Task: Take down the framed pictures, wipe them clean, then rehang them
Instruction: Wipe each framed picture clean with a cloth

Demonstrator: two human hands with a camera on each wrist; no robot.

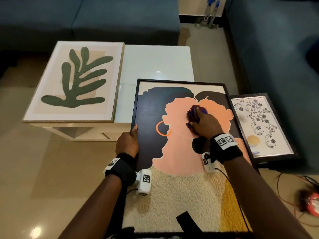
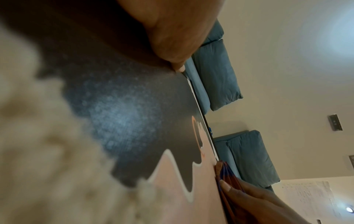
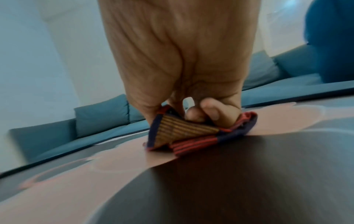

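A large black-framed picture (image 1: 172, 152) of two pink silhouettes leans towards me, its top edge on the white table (image 1: 155, 62). My left hand (image 1: 128, 142) grips its left frame edge, thumb on the glass (image 2: 178, 66). My right hand (image 1: 203, 123) holds a folded striped purple and red cloth (image 1: 194, 112) and presses it against the middle of the picture's glass (image 3: 191, 136). A leaf picture (image 1: 76, 81) in a light wood frame lies flat on the table's left half. A floral picture (image 1: 260, 125) in a dark frame leans by the sofa on the right.
Blue sofas (image 1: 276, 49) stand behind the table and along the right. Bottles (image 1: 208, 14) sit on the floor in the far corner. Red cables and a red device (image 1: 310, 202) lie on the tiled floor at the right.
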